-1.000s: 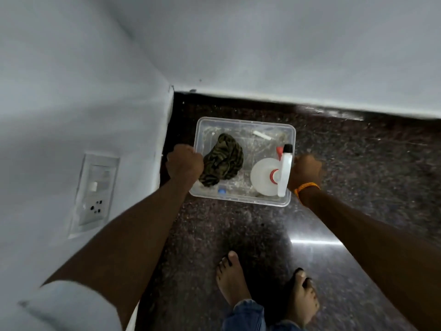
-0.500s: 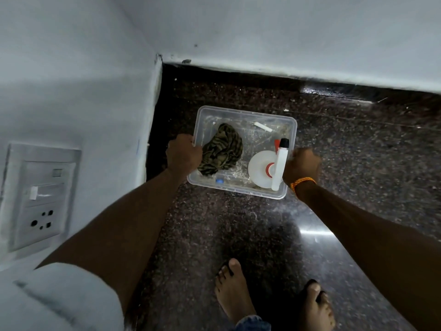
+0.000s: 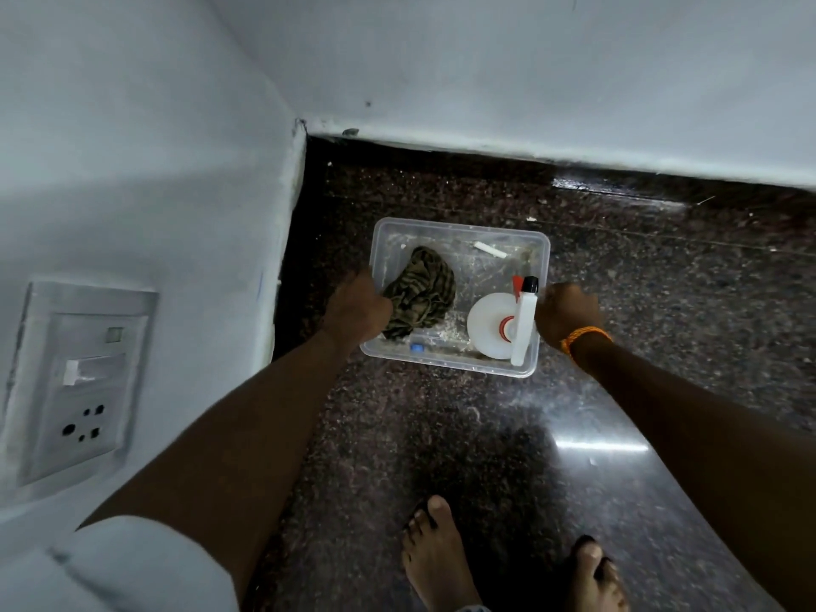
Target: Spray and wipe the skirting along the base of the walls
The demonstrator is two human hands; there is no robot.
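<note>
Gripping the clear tub (image 3: 459, 231) by its 2 short sides, the left hand (image 3: 357, 304) and right hand (image 3: 567, 313) curl over its rim. Inside lie a striped cloth (image 3: 424, 289) and a white spray bottle (image 3: 485, 322). The dark skirting (image 3: 441, 156) runs near it, along the far wall.

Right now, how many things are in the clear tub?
4 in the clear tub: a striped cloth on the left, a spray bottle on the right, a small white stick by the far wall, a small blue piece by the near wall. The cloth may hide more.
</note>
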